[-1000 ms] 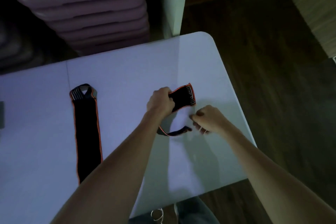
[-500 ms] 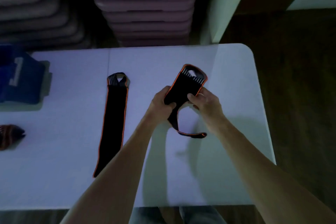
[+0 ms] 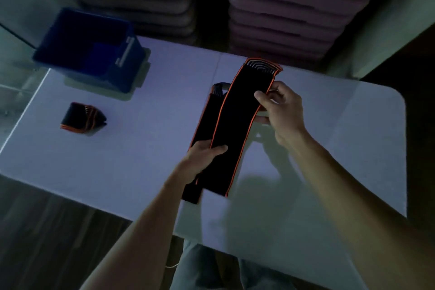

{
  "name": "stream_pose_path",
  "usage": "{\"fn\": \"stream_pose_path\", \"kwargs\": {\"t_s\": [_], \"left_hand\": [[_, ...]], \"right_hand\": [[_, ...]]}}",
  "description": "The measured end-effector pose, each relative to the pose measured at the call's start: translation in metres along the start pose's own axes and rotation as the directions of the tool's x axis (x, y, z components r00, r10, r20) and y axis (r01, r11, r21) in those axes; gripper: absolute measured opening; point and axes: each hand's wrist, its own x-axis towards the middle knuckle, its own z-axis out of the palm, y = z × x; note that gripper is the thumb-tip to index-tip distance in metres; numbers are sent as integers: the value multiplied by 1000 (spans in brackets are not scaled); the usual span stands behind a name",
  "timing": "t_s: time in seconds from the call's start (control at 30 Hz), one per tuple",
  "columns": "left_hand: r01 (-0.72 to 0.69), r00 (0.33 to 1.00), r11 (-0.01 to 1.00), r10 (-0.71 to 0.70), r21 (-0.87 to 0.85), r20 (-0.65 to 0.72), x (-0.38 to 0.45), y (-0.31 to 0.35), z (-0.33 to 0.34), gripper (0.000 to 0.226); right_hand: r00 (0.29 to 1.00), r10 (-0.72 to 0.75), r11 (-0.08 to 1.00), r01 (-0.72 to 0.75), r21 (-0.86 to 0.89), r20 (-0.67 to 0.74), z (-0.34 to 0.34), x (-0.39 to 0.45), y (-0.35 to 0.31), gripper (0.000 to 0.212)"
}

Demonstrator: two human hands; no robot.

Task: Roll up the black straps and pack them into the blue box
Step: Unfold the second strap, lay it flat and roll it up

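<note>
I hold a black strap with orange edging stretched out above the white table. My right hand pinches its right edge near the looped far end. My left hand grips its left edge lower down. A second black strap lies flat on the table beneath it, partly hidden. A rolled strap sits on the table to the left. The blue box stands open at the far left corner; its inside is too dark to read.
Stacks of purple and grey moulded panels rise just behind the table's far edge. The table's near edge runs across my forearms, with dark wooden floor below left. My legs show under the near edge.
The strap that was bent and bunched between my hands is now pulled out straight and long. My view has swung left, bringing the blue box and the rolled strap fully into sight.
</note>
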Motion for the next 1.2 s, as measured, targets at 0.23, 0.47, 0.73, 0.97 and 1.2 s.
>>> {"fn": "stream_pose_path", "kwargs": {"t_s": [0.23,0.47,0.73,0.97,1.2], "left_hand": [[38,999,966,-36,255,-12,-3,-22,-64,29],[-74,997,759,42,647,65,6,-43,-91,17],[-160,987,415,64,896,147,20,-22,-97,28],[-267,932,786,357,558,-56,72,54,-85,38],[-178,966,895,238,409,-99,131,88,-59,30]], "right_hand": [[997,71,992,-69,-106,12,64,-7,28,9],[977,203,962,-211,-173,-64,88,-14,71,4],[967,223,962,-239,-129,-125,96,-5,81,13],[968,225,969,-234,-74,-114,96,13,87,13],[972,209,960,-225,-166,-107,85,35,91,20]]}}
